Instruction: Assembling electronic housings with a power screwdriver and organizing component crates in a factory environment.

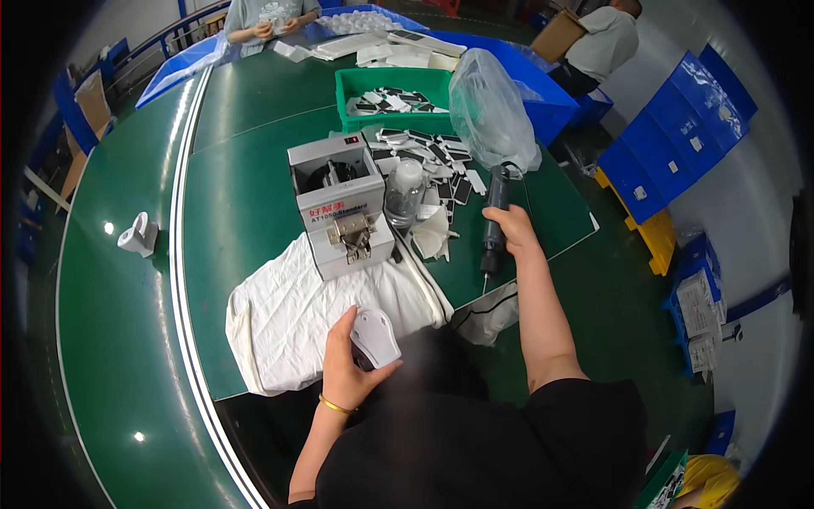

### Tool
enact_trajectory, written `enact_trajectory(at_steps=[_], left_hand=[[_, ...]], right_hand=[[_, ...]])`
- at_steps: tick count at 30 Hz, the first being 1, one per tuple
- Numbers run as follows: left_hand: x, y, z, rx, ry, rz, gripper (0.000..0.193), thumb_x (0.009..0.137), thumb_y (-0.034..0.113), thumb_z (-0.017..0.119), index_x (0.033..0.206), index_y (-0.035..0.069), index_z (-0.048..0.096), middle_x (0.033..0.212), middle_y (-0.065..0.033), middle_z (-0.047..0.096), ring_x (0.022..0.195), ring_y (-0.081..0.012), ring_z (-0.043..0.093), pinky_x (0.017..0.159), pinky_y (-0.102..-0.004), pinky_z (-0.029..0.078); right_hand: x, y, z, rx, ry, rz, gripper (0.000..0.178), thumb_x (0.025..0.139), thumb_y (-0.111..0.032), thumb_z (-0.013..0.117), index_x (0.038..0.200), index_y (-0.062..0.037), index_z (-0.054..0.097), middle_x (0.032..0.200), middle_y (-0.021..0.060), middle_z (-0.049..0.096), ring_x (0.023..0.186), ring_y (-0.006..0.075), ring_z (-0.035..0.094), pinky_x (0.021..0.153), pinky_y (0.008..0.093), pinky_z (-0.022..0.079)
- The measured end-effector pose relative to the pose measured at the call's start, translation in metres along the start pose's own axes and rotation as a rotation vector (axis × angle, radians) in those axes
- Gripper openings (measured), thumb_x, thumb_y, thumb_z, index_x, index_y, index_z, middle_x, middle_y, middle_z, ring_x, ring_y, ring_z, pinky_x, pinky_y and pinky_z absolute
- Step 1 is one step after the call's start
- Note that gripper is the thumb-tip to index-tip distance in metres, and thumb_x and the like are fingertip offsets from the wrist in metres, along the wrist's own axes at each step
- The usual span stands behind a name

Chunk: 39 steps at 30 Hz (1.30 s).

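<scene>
In my left hand (342,370), held over the front of the table, is a small white plastic housing (378,337) with a dark underside. Its rounded outer end has small holes. My right hand (512,229) is wrapped round a dark electric screwdriver (494,222), whose thin bit points down toward the table's near edge. Between the hands and farther back stands a grey automatic screw feeder (339,210) with an open top and a metal outlet at its front. Under and before it lies a rumpled white cloth (280,331).
Beside the feeder stand a clear bottle (405,195) and a pile of black-and-white pieces (437,161). Behind are a green bin (394,81) and a clear plastic bag (492,114). A white part (138,235) sits far left. Two people (270,24) are in the background, one carrying a box (557,36).
</scene>
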<state>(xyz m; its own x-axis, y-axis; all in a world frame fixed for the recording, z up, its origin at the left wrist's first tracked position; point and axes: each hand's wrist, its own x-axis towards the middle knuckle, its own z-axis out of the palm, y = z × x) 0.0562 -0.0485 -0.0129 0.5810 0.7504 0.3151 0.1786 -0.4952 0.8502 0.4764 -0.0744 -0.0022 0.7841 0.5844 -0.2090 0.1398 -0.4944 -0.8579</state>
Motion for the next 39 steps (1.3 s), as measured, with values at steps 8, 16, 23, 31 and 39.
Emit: enact_trajectory(at_steps=[8, 16, 23, 31, 39], left_hand=[[-0.001, -0.008, 0.009, -0.042, 0.032, -0.005, 0.099, 0.056, 0.020, 0.090, 0.138, 0.001, 0.038, 0.133, -0.0177, 0.050, 0.120, -0.0364, 0.050, 0.102, -0.0415, 0.042], [-0.006, -0.015, 0.018, -0.086, 0.083, -0.015, 0.100, 0.055, 0.020, 0.092, 0.138, 0.003, 0.038, 0.135, -0.0166, 0.050, 0.124, -0.0339, 0.050, 0.103, -0.0397, 0.042], [-0.009, -0.022, 0.016, -0.104, 0.129, 0.065, 0.094, 0.056, 0.022, 0.091, 0.135, 0.004, 0.042, 0.135, -0.0178, 0.050, 0.127, -0.0367, 0.047, 0.103, -0.0430, 0.042], [-0.009, -0.023, 0.012, 0.012, 0.082, 0.157, 0.068, 0.056, 0.021, 0.090, 0.120, 0.017, 0.065, 0.134, -0.0206, 0.050, 0.124, -0.0397, 0.049, 0.100, -0.0434, 0.044], [-0.012, -0.034, 0.008, 0.010, 0.091, 0.187, 0.063, 0.060, 0.023, 0.087, 0.119, 0.019, 0.066, 0.134, -0.0206, 0.049, 0.122, -0.0417, 0.049, 0.099, -0.0447, 0.044]], right_hand=[[-0.085, -0.104, 0.043, 1.136, -0.456, -0.183, 0.038, 0.083, -0.005, 0.061, 0.119, -0.0093, 0.051, 0.095, 0.0093, 0.061, 0.084, 0.0232, 0.061, 0.079, 0.0432, 0.053], [-0.115, -0.183, 0.135, 0.803, -0.369, -0.797, 0.033, 0.086, 0.001, 0.064, 0.113, -0.0046, 0.046, 0.080, 0.0094, 0.061, 0.069, 0.0205, 0.062, 0.070, 0.0397, 0.052], [-0.134, -0.202, 0.143, 0.497, -0.610, -0.906, 0.055, 0.079, 0.000, 0.073, 0.126, 0.0006, 0.045, 0.091, 0.0050, 0.061, 0.081, 0.0153, 0.064, 0.077, 0.0285, 0.052], [-0.130, -0.204, 0.167, 0.358, -0.338, -0.916, 0.050, 0.082, -0.003, 0.072, 0.125, 0.0025, 0.046, 0.086, 0.0060, 0.063, 0.073, 0.0139, 0.064, 0.071, 0.0287, 0.052], [-0.164, -0.176, 0.153, 0.638, -0.489, -0.797, 0.031, 0.090, -0.003, 0.057, 0.119, 0.0006, 0.048, 0.073, 0.0076, 0.054, 0.063, 0.0165, 0.055, 0.064, 0.0376, 0.048]])
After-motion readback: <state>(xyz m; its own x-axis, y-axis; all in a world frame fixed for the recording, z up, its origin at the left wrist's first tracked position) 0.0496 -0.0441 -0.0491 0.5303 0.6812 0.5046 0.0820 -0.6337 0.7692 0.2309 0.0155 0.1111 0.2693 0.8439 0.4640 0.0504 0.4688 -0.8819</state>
